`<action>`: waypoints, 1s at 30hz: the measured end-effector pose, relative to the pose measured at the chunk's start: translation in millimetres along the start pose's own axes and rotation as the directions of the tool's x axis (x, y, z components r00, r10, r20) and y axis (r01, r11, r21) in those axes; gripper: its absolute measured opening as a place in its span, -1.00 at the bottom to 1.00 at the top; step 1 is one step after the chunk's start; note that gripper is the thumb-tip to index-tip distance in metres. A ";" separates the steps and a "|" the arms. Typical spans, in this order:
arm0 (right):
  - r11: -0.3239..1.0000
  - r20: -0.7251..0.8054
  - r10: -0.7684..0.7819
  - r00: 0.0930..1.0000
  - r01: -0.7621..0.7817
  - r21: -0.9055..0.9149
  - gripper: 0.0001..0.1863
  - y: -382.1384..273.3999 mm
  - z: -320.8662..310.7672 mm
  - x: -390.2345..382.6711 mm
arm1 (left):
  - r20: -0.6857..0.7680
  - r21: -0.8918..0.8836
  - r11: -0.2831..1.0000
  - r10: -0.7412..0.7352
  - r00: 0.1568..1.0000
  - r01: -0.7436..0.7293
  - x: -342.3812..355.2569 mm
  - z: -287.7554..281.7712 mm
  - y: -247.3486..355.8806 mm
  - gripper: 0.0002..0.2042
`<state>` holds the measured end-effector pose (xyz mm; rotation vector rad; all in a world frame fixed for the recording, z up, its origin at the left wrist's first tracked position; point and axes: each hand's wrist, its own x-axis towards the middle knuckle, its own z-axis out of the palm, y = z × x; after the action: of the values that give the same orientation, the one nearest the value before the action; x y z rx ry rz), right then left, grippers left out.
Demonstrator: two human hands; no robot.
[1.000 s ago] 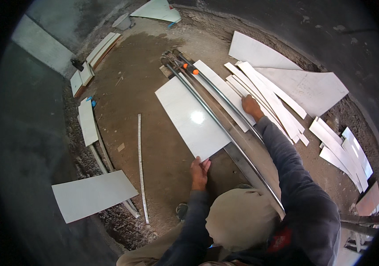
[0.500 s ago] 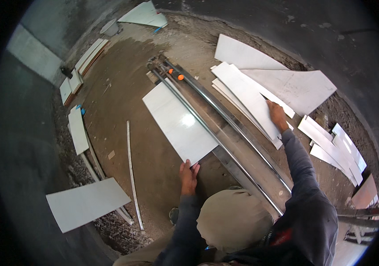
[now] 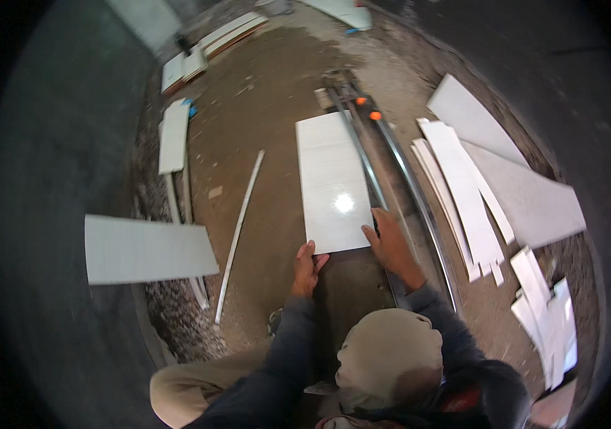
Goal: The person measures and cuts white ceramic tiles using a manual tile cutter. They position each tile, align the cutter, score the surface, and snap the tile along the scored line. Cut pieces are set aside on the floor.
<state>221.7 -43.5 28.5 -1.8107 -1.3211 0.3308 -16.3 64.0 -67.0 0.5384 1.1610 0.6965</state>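
Note:
A glossy white rectangular tile [image 3: 330,171] lies along the left rail of a tile cutter [image 3: 398,161], its near end toward me. My left hand [image 3: 306,270] grips the tile's near left corner, thumb on top and fingers partly under the edge. At the near right corner my right hand [image 3: 393,247] is closed on the tile's side edge, between it and the rail. The cutter has two long metal rails and orange knobs [image 3: 375,116] toward its far end. What supports the tile from below is hidden.
White tile strips [image 3: 466,189] and larger offcuts [image 3: 530,189] lie to the right, with more pieces [image 3: 545,322] nearer. On the left are a thin white strip [image 3: 240,239], a white tile [image 3: 148,250] lying across narrow strips, and tile stacks [image 3: 184,68] along the wall.
My right hand has left the strips on the right and come to the tile's near right corner. My left hand stays at the near left corner. The whole view has turned.

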 end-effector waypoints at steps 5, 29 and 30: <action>0.924 0.080 0.369 0.926 -0.375 0.077 -0.17 -8.2 66.9 18.9 | -0.017 0.012 1.000 0.007 1.000 -0.007 -3.4 -17.6 20.2 -0.67; 0.616 0.383 0.281 0.880 -0.472 0.631 -0.39 -49.7 119.3 105.1 | -0.818 0.552 0.679 0.552 -0.159 -0.483 -55.9 -207.2 211.0 -0.19; 0.637 0.397 0.285 0.872 -0.482 0.602 -0.41 -63.5 105.7 116.8 | -0.843 0.513 0.644 0.501 -0.193 -0.567 -48.6 -207.1 229.1 -0.24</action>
<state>160.3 114.3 42.2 -1.3909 -0.7716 1.1861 -273.2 189.3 59.9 0.4839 2.2222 2.1611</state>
